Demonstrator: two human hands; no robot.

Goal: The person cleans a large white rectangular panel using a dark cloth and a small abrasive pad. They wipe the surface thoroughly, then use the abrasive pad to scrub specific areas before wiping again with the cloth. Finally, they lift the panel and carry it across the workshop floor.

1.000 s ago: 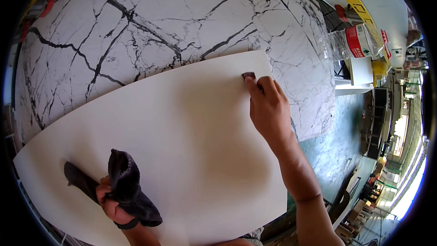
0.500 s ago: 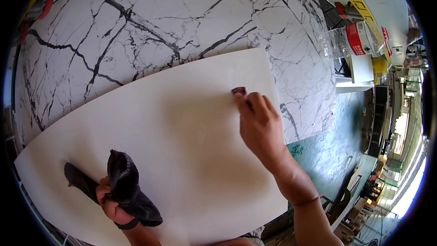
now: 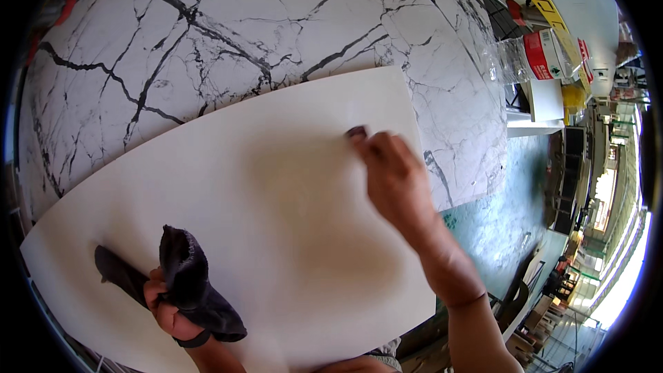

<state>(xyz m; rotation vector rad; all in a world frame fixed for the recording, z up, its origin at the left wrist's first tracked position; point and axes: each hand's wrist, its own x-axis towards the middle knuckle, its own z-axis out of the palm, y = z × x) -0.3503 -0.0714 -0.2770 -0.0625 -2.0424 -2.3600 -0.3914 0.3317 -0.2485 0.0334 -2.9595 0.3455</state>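
white slab (image 3: 262, 221): plain, smooth, lying flat on top of the veined marble sheet (image 3: 228, 34); taken as the landmark for everything below.
right hand (image 3: 394, 179): over the slab's far right part, fingers curled down and pinched onto a small dark pad.
small dark pad (image 3: 356, 132): pressed flat on the slab just past the fingertips, on the far side of the hand, near the slab's right edge; only its tip shows.
left hand (image 3: 166, 304): at the slab's near left corner, closed around a black cloth.
black cloth (image 3: 186, 283): bunched up above the fist, one tail trailing left across the slab, another hanging over the wrist.
marble sheet: white with black veins, showing beyond the slab's far and right edges.
red and white container (image 3: 545, 55): well off the slab, to its far right.
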